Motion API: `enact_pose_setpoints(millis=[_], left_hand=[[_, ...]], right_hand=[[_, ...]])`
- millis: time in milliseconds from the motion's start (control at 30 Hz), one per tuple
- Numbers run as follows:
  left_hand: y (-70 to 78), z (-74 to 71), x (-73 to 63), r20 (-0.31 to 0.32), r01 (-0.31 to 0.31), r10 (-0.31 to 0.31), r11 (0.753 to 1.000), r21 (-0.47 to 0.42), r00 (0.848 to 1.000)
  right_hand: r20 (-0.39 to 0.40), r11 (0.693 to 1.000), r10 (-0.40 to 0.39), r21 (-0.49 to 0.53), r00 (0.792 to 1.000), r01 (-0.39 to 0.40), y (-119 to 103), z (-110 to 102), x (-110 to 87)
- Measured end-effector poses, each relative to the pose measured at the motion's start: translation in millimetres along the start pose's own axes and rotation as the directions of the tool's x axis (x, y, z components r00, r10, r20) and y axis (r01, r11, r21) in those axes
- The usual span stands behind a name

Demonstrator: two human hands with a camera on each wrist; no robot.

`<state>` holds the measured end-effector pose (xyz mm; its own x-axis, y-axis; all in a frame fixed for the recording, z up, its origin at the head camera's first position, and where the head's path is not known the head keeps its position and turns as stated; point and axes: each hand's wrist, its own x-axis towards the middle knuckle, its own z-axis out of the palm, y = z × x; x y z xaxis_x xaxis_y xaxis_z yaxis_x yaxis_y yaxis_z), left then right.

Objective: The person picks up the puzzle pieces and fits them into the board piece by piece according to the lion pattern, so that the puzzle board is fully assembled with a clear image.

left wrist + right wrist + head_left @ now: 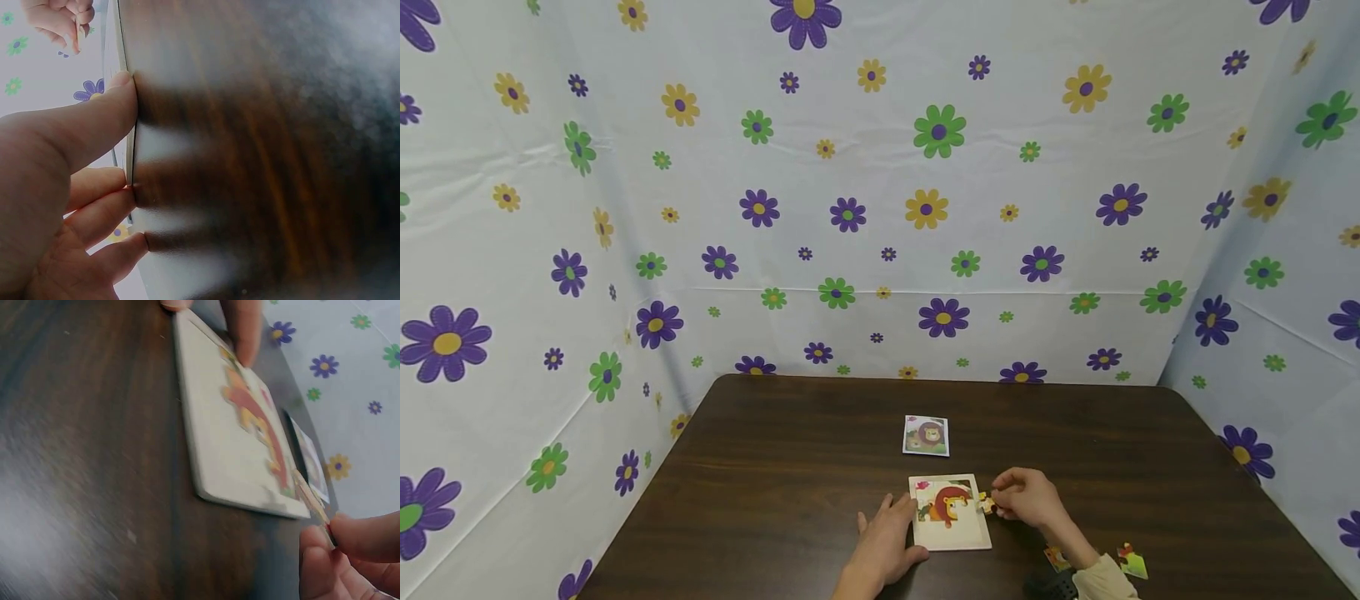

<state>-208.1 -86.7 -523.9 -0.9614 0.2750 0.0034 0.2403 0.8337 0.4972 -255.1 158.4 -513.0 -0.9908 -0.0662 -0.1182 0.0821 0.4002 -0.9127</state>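
Note:
A square, pale puzzle board [951, 537] lies on the table, its recess partly filled with joined pieces showing a red-maned lion [953, 502]. My left hand [883, 537] rests at the board's left side, fingers fairly straight along the edge and thumb at the near-left corner. In the left wrist view the thumb [103, 122] touches that edge. Between thumb and fingertips my right hand [1028, 498] pinches a puzzle piece [986, 503], overlapping the board's right edge in the head view. The right wrist view shows this piece [315, 509] edge-on, tilted, near the board's far-right corner.
Beyond the board lies a square picture card [927, 436] with a lion on it. Loose puzzle pieces lie at the right, one [1132, 561] beside the right sleeve [1105, 579], another [1055, 558] partly under the forearm. Flower-patterned cloth [865, 167] surrounds the dark wooden table [760, 500].

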Motion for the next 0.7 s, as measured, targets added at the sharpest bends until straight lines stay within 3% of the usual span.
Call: enact_pose_setpoints(millis=[133, 300, 533, 700], left_hand=[[0.4, 0.6, -0.6, -0.009, -0.005, 0.005, 1.0, 0.014, 1.0], [-0.1, 1.5, -1.0, -0.015, -0.009, 0.009, 1.0, 0.026, 1.0], [-0.3, 1.4, -0.5, -0.004, 0.004, -0.004, 1.0, 0.028, 1.0], [-0.6, 1.4, -0.3, -0.007, 0.0, 0.0, 1.0, 0.028, 1.0]], right_hand=[[0.03, 0.999, 0.017, 0.029, 0.999, -0.018, 2.2, 11.0, -2.4], [-0.006, 1.0, 0.02, 0.02, 1.0, -0.02, 2.2, 25.0, -4.7], [-0.058, 0.998, -0.039, -0.052, 0.998, 0.036, -4.8, 35.1, -4.2], [-0.063, 0.992, -0.039, -0.125, 0.997, 0.031, -9.5, 36.9, -4.5]])
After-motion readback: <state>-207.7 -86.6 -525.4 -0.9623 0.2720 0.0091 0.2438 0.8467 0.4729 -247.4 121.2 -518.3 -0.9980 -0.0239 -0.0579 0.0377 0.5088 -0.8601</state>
